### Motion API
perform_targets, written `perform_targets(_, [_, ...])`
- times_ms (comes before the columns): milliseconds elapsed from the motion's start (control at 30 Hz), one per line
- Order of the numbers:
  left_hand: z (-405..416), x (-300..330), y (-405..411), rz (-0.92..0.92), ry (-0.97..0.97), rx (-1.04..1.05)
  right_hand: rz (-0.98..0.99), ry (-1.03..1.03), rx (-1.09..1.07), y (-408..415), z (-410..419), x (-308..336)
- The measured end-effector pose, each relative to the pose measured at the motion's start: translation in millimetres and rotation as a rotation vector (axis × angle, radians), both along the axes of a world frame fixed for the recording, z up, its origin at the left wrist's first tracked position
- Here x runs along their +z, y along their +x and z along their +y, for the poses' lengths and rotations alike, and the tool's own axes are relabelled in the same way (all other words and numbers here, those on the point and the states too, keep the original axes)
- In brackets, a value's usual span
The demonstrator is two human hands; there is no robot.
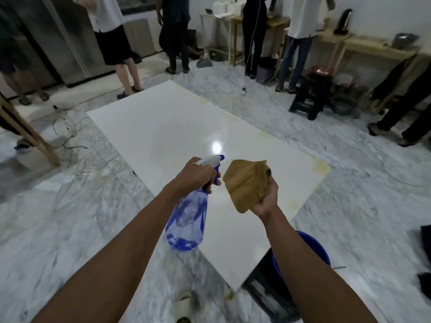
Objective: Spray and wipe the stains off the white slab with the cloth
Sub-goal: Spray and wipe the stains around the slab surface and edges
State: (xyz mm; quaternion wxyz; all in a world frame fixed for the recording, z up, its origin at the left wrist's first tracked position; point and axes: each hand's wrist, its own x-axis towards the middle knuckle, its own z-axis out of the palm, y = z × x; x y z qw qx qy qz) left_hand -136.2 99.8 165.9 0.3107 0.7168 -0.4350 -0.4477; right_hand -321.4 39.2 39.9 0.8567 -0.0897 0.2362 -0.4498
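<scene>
A large white slab (163,127) lies flat on the marble floor, glossy, with yellowish stains along its right edge and near corner. My left hand (198,174) grips the neck of a clear blue spray bottle (186,220), with the nozzle pointing away over the slab and fingers on the trigger. My right hand (267,199) holds a crumpled tan cloth (247,183) up in the air beside the bottle. Both hands hover above the slab's near part without touching it.
A blue bucket (312,248) sits under my right forearm at the slab's near corner. Several people stand along the far side. A black stool (311,99), wooden tables (363,46) and loose cables (67,134) surround the slab.
</scene>
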Motion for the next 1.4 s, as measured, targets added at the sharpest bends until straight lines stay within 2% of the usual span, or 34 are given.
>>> perform_targets(233, [-75.7, -12.9, 16.1, -0.026, 0.06, -0.267, 0.031, -0.044, -0.269, 23.5, -22.3, 8.3])
perform_targets(433, [-107.6, -21.5, -17.3, -0.039, 0.145, -0.484, 0.082, 0.04, -0.494, -8.9, -11.4, 0.6])
perform_targets(533, [-119.1, -30.3, -38.1, -0.034, 0.168, -0.564, 0.113, 0.04, -0.536, -27.1, -12.3, -3.0])
perform_targets(867, [-163.9, -65.1, -129.1, -0.072, 0.294, -0.531, 0.154, 0.152, -0.636, -93.4, -49.1, -24.3])
perform_targets(1000, [-195.4, -79.7, -154.8, -0.043, 0.27, -0.498, 0.216, 0.25, -0.567, -126.5, -72.6, -46.0])
perform_targets(1100, [-226.1, -88.1, -173.9, -0.02, 0.24, -0.448, 0.391, 0.323, -0.485, -156.6, -99.1, -64.8])
perform_targets(1200, [-256.1, -92.1, -184.0, 0.001, 0.175, -0.443, 0.702, 0.308, -0.483, -189.7, -140.3, -68.1])
perform_targets(1267, [-280.0, -95.9, -191.7, 0.011, 0.159, -0.424, 1.055, 0.249, -0.479, -212.9, -183.4, -66.5])
perform_targets(1333, [-301.2, -101.2, -198.7, 0.028, 0.143, -0.403, 1.505, 0.151, -0.425, -228.1, -229.4, -64.0])
perform_targets(1400, [-318.5, -109.5, -202.8, 0.027, 0.13, -0.386, 1.796, 0.063, -0.321, -235.6, -281.4, -73.1])
